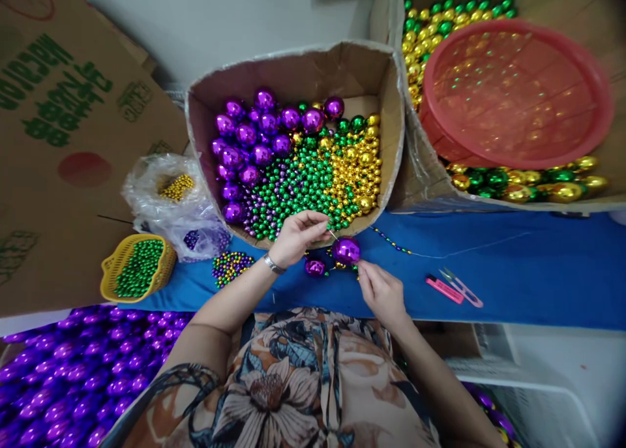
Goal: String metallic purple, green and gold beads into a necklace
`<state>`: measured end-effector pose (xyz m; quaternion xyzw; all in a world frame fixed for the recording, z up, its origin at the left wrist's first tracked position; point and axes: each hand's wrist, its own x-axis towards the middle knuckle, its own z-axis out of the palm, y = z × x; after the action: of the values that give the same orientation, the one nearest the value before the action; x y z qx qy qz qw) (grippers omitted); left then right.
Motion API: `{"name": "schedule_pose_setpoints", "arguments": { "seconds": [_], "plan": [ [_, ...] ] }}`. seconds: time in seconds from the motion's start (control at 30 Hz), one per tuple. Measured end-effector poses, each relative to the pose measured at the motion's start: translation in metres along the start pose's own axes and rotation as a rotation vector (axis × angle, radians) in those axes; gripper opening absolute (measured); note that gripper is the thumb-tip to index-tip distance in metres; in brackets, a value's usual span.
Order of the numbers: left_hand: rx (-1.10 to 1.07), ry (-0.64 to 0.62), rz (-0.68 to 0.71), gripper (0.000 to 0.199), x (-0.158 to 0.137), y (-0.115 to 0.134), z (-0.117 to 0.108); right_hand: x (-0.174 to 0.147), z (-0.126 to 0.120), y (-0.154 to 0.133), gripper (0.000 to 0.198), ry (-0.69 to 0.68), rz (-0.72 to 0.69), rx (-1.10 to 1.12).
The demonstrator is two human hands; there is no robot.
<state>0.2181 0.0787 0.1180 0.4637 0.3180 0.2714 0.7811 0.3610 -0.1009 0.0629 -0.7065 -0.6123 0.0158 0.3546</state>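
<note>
My left hand, a watch on its wrist, pinches a thin needle that slants down to a large shiny purple ball. The fingertips of my right hand are closed at the ball's lower right edge; whether they also grip a thread is too small to tell. Below and left of that ball, another purple ball lies on the blue cloth among small green and gold beads. A strand of small beads runs off to the right and ends in a pale thread.
An open cardboard box of purple, green and gold beads stands in front. To its right, a red basin rests in another bead box. A yellow basket, bead bags, thread snips and a pink cutter lie around.
</note>
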Motion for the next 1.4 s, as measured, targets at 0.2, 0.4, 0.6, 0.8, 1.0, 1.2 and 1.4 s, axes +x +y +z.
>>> {"name": "schedule_pose_setpoints", "arguments": {
  "seconds": [0.2, 0.4, 0.6, 0.8, 1.0, 1.2, 1.4],
  "plan": [
    [0.364, -0.169, 0.211, 0.021, 0.000, -0.028, 0.028, -0.013, -0.004, 0.027, 0.017, -0.052, 0.184, 0.066],
    [0.551, -0.207, 0.315, 0.027, 0.007, -0.054, 0.048, -0.029, -0.005, 0.041, 0.014, -0.128, 0.330, 0.194],
    [0.678, -0.292, 0.358, 0.024, 0.016, -0.041, 0.055, -0.028, -0.003, 0.044, 0.016, -0.099, 0.318, 0.145],
    [0.868, -0.379, 0.518, 0.024, 0.021, -0.033, 0.058, -0.029, 0.000, 0.058, 0.020, -0.122, 0.303, 0.016],
    [0.801, -0.413, 0.650, 0.018, 0.016, -0.014, 0.073, -0.011, -0.029, 0.048, 0.040, 0.039, 0.327, 0.032],
    [0.648, -0.345, 0.572, 0.017, 0.012, 0.007, 0.085, 0.001, -0.038, 0.031, 0.031, -0.040, 0.216, 0.185],
    [0.791, -0.581, 0.499, 0.057, 0.008, -0.053, 0.069, 0.003, -0.053, 0.015, 0.030, -0.006, 0.357, 0.455]
  ]
}}
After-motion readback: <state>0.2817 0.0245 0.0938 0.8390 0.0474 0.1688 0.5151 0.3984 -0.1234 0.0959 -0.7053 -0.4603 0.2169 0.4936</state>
